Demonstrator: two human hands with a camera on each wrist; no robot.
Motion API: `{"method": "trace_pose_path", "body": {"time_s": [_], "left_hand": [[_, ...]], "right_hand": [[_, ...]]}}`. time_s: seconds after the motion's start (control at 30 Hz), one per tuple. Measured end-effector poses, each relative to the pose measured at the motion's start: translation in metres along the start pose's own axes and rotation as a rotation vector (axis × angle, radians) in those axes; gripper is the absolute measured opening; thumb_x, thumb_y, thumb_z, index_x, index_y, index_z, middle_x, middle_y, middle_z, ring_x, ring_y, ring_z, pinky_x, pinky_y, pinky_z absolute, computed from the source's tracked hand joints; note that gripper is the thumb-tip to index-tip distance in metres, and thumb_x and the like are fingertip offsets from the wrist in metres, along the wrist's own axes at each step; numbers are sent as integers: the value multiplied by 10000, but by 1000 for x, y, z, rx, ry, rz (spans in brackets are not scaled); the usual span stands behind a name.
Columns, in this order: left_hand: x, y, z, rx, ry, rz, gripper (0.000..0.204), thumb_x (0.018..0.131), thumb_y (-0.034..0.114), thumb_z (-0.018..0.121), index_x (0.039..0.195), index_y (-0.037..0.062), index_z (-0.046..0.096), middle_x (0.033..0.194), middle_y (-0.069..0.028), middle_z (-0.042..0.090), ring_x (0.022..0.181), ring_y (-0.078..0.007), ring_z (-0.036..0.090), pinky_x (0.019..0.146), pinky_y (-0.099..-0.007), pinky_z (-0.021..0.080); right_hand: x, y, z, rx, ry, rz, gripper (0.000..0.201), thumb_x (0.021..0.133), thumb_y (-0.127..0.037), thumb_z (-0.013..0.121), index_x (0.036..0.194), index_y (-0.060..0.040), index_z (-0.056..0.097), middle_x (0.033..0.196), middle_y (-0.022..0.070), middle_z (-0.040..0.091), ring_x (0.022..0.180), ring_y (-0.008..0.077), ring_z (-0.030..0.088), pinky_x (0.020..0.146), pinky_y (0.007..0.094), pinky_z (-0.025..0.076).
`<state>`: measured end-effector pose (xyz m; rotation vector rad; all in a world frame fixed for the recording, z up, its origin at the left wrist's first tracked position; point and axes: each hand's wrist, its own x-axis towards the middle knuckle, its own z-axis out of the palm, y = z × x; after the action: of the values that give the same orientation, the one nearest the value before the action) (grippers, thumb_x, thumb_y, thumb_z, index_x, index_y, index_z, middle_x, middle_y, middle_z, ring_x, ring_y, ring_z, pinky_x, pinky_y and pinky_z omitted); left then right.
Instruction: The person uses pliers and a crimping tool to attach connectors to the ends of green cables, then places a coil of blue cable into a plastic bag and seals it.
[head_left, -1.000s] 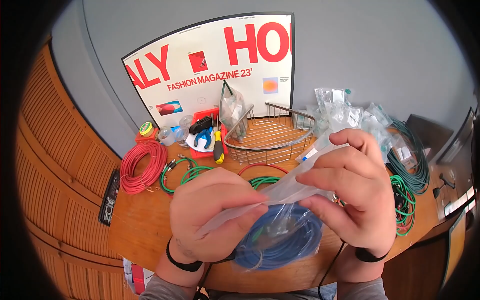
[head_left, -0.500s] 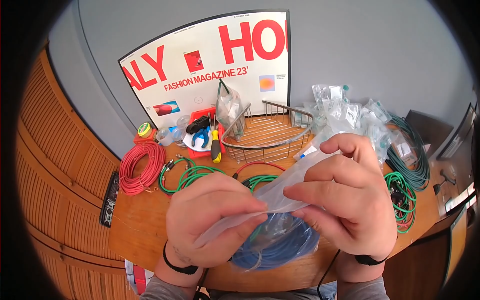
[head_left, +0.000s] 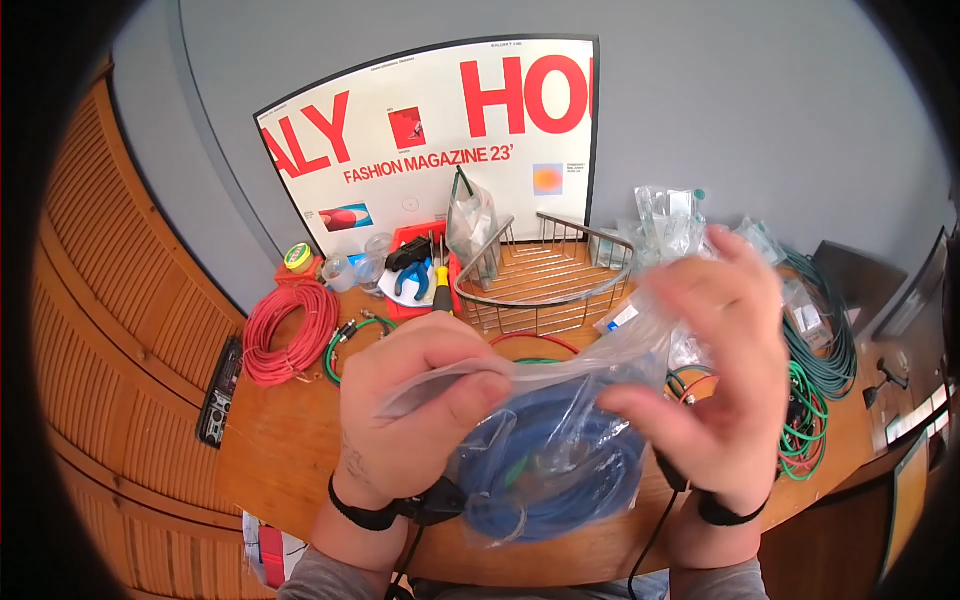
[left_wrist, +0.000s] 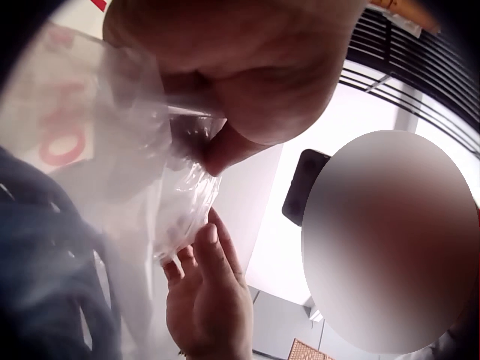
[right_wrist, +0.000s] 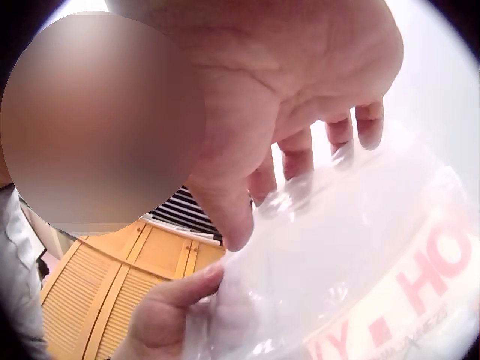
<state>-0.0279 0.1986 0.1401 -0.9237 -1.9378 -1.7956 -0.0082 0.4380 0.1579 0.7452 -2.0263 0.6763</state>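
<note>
A clear plastic bag holding a coil of blue cable hangs in front of me, above the table. At its upper left edge my left hand pinches the plastic between thumb and fingers. My right hand is at the bag's right side, thumb apart from the spread fingers. In the right wrist view the fingertips of that hand touch the far side of the plastic, and its thumb stands near the rim. The left wrist view shows the blue coil blurred inside the bag.
A red cable coil and a wire corner basket stand on the wooden table. Pliers lie in a red tray. At right are several plastic bags, a dark green coil and green cable.
My right hand has loosened its pinch and spread its fingers, and the bag's mouth is wider. My left hand keeps hold of the edge. The head view has shifted slightly.
</note>
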Motion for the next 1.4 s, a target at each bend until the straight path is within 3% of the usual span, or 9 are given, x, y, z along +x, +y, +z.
{"method": "trace_pose_path", "body": {"time_s": [0.07,0.13,0.23,0.33,0.43,0.63,0.87,0.97,1.4], "left_hand": [[-1,1,-1,-100,19,-38,120,813,65,719,886,-21,678,819,-84,638,746,-155,584,662,-273,451],[-4,0,0,-206,29,-71,127,814,65,715,888,-28,672,826,-82,636,751,-149,576,664,-271,445],[-8,-1,1,-470,29,-188,167,808,92,716,882,-45,658,813,-83,626,725,-145,567,636,-264,430],[-10,4,4,-661,39,-244,200,808,131,716,864,-48,647,807,-87,623,712,-151,572,622,-263,426],[-13,11,6,-666,106,-268,232,813,151,717,886,-55,640,801,-90,619,705,-156,578,617,-266,433],[-26,24,12,-688,352,-324,264,830,172,713,947,-49,625,791,-92,615,701,-168,573,620,-296,445],[-33,58,6,-577,200,-191,212,848,143,691,916,-50,638,794,-100,617,726,-168,574,646,-290,445],[-37,62,11,-554,174,-214,209,849,135,688,917,-58,642,800,-102,619,727,-163,577,651,-281,444],[-45,68,-16,-212,-9,-147,282,846,176,719,997,-55,664,868,-80,642,807,-165,613,723,-282,473]], "right_hand": [[-6,11,-4,227,264,291,1009,634,-518,834,1389,28,445,1411,181,460,1366,302,380,1111,433,259],[-4,33,-7,445,417,382,955,684,-493,832,1381,20,428,1407,172,445,1242,283,467,1075,415,313],[-15,56,-14,806,40,603,954,731,-609,756,1386,11,444,1282,123,547,1181,203,517,999,323,377],[-25,73,-3,1307,35,578,421,828,-257,782,1133,-12,625,942,54,680,836,113,616,760,268,484],[-22,54,-7,1259,123,609,186,846,-64,741,1000,-7,653,867,42,679,741,106,619,703,246,493],[-20,22,-21,1140,213,489,102,846,-11,718,919,0,648,859,43,665,767,94,593,696,245,476],[-31,-12,-41,1213,257,496,143,830,-40,738,935,2,650,864,38,647,788,102,583,711,251,462],[-37,-8,-39,1167,0,455,218,804,-42,760,993,37,684,921,70,674,822,130,606,726,265,473],[-42,-34,-39,1088,157,518,80,829,-19,721,885,37,708,853,86,665,769,140,590,690,266,451]]}}
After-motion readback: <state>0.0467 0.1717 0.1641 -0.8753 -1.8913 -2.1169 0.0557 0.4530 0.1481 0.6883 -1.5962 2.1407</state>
